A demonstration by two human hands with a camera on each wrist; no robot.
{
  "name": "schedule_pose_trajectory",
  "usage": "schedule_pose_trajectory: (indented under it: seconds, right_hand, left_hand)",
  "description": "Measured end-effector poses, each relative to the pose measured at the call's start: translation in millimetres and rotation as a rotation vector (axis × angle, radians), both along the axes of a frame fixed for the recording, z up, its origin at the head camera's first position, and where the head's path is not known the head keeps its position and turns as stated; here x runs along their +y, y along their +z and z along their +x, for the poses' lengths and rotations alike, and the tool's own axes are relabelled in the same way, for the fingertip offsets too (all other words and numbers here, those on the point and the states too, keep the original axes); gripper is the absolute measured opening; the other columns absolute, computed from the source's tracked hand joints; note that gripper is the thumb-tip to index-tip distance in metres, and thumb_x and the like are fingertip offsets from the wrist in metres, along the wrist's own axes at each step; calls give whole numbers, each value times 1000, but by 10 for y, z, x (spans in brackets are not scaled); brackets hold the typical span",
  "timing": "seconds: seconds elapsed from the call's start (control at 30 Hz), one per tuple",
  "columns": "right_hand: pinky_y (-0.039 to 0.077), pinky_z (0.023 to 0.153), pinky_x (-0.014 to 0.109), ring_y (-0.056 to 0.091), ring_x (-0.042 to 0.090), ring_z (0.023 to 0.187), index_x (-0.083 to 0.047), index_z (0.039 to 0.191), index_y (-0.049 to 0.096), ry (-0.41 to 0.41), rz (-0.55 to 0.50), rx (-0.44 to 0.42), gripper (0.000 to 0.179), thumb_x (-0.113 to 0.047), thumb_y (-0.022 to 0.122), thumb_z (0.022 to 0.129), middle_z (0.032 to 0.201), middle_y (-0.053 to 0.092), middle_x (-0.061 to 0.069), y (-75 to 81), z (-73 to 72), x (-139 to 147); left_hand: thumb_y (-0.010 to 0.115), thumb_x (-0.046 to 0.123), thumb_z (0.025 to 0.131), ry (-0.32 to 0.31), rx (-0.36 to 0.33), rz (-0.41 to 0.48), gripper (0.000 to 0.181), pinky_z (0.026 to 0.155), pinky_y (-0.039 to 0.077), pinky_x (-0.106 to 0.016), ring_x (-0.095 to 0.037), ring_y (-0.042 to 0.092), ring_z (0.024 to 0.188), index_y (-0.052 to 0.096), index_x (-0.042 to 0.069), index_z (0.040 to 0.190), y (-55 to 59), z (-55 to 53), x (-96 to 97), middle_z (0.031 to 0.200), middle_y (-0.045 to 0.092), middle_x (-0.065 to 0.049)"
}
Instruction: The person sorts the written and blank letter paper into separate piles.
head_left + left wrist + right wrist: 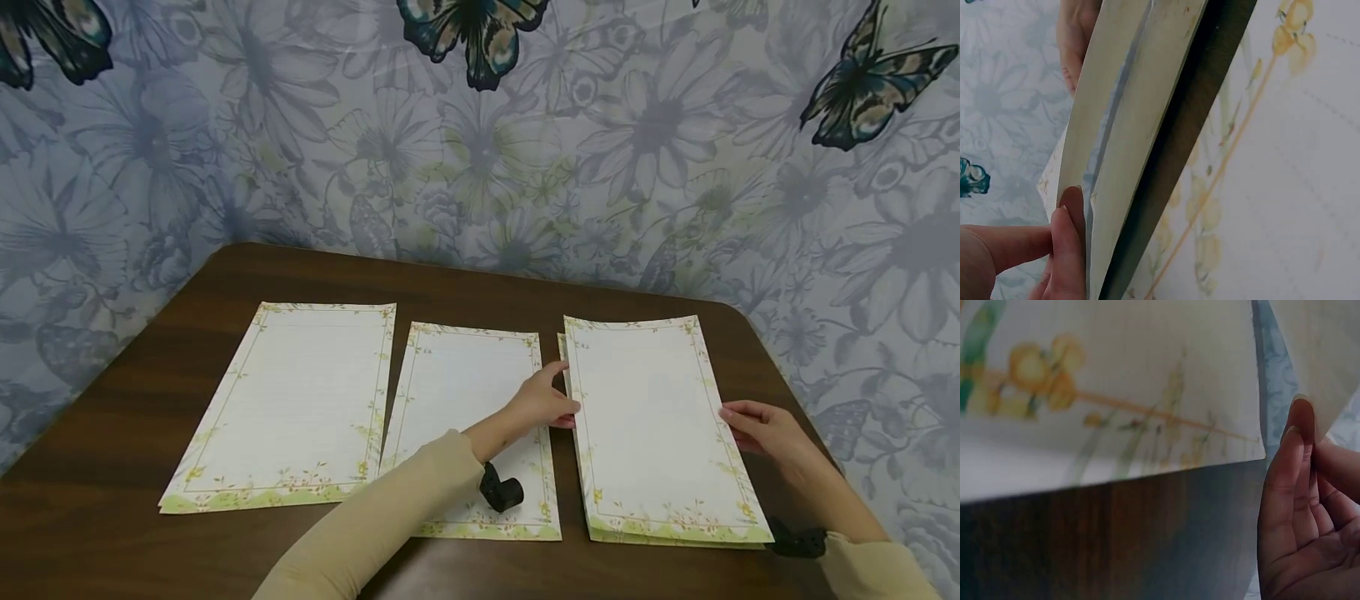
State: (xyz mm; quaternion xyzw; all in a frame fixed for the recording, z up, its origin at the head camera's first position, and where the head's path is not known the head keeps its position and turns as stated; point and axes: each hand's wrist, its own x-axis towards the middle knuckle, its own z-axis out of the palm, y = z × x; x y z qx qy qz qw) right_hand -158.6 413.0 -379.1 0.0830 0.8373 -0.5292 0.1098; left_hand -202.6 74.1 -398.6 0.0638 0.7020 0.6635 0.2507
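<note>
My left hand (536,402) and right hand (772,431) hold a sheet of bordered stationery paper (651,417) by its two long sides, at the right of the table. A second sheet shows beneath it along the left and bottom edges. In the left wrist view, the thumb and fingers of the left hand (1063,250) pinch the pale edge of the sheet, and a gap separates it from paper below. Seen from the right wrist, the right hand (1304,519) pinches the raised sheet's edge (1322,369) above another flower-bordered sheet (1166,381).
Two more lots of the same paper lie on the dark wooden table (97,450): a left one (292,400) and a middle one (465,375), the latter partly under my left forearm. Beyond the table's far edge hangs a flowered backdrop (487,167) with butterflies.
</note>
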Motion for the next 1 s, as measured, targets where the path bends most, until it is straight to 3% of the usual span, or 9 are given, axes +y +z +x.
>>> schedule_pose_trajectory:
  seconds: [0.3, 0.53, 0.63, 0.73, 0.93, 1.0]
  right_hand:
    - [53, 68, 28, 63, 13, 75, 17, 116, 52, 47, 73, -34, 47, -24, 59, 95, 88, 63, -2, -122, -39, 25]
    - [53, 68, 28, 63, 13, 74, 18, 116, 51, 42, 87, -48, 48, -24, 59, 94, 88, 64, 0, -189, -79, 19]
    - [53, 68, 28, 63, 13, 74, 18, 116, 51, 39, 92, -46, 49, -24, 60, 94, 88, 64, 1, -212, -86, 24]
    - [53, 68, 28, 63, 14, 74, 18, 116, 51, 43, 114, -38, 49, -25, 60, 94, 88, 64, 2, -226, -88, 25]
    - [52, 62, 28, 58, 17, 67, 14, 104, 58, 68, 235, -6, 40, -25, 61, 93, 79, 61, 4, -245, -102, 22]
    - [51, 59, 28, 55, 18, 64, 11, 98, 60, 96, 306, 26, 35, -23, 61, 93, 75, 59, 5, -254, -107, 24]
  left_hand:
    - [64, -4, 85, -65, 71, -115, 76, 56, 53, -27, -20, 63, 54, 24, 8, 148, -121, 12, 21, 70, 64, -9]
    - [69, 7, 85, -117, 233, -343, 79, 74, 47, -23, -12, 62, 58, 21, 4, 148, -145, -32, 3, 67, 63, 1]
    - [69, 10, 85, -132, 258, -388, 79, 85, 45, -27, -10, 61, 60, 21, 2, 148, -130, -36, 2, 66, 63, 2]
    - [68, 11, 86, -132, 239, -392, 78, 87, 44, -27, -11, 61, 60, 21, 3, 148, -115, -31, 4, 64, 62, 0]
    - [65, 3, 87, -116, 138, -273, 79, 58, 52, -24, -18, 63, 49, 17, 4, 149, -126, -24, 36, 60, 63, -7]
    - [66, 5, 87, -121, 167, -319, 79, 65, 52, -25, -16, 62, 49, 18, 5, 149, -136, -35, 49, 60, 62, -6]
